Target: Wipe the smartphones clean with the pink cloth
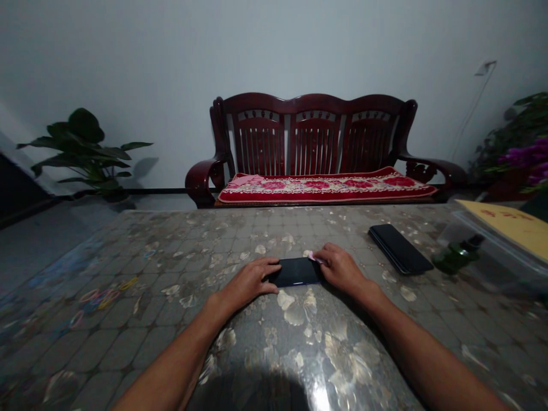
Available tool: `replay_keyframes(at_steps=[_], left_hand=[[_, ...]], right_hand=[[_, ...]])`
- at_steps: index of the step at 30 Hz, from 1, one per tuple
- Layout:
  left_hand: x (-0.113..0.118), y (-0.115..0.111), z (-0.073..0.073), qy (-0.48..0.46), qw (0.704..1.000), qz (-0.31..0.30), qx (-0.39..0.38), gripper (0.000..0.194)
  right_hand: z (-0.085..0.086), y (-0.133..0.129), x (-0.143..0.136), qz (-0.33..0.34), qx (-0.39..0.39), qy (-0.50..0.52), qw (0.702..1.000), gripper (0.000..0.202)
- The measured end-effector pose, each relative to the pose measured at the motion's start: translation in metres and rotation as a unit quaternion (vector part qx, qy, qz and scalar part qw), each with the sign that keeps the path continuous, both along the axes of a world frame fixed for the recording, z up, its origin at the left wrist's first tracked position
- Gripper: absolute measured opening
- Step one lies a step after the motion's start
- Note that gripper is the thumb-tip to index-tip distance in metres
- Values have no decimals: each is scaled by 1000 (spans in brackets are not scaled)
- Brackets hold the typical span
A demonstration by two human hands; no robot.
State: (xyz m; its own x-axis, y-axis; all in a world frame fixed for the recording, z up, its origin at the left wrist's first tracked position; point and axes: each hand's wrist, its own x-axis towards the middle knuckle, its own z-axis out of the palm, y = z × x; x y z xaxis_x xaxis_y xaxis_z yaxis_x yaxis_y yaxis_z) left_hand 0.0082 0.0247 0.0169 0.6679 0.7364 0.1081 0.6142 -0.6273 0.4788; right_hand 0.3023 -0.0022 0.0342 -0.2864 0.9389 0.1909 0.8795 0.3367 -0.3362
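Note:
A dark smartphone (pixel 298 272) lies flat and sideways on the patterned tablecloth (pixel 295 313), its black screen facing up. At its left end, my left hand (pixel 256 278) grips it, fingers on the far edge and thumb near the front edge. My right hand (pixel 339 267) is over the phone's right end, its fingers closed on a small pink and white cloth (pixel 315 258). Only a bit of that cloth shows past the fingertips, at the phone's far right corner. The rest is hidden by the hand.
To the right lie stacked dark phones (pixel 400 249), a green spray bottle (pixel 457 254) and a clear plastic box (pixel 492 251) with a yellow sheet (pixel 507 224). Several coloured rubber bands (pixel 103 298) are scattered at left. Beyond the table stands a wooden bench (pixel 314 134) with a red cushion (pixel 329 185).

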Motion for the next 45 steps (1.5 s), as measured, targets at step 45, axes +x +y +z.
replay_keyframes(at_steps=[45], left_hand=[[9, -6, -5, -1, 999, 25, 25, 53]], right_hand=[[18, -10, -26, 4, -42, -59, 997, 31]])
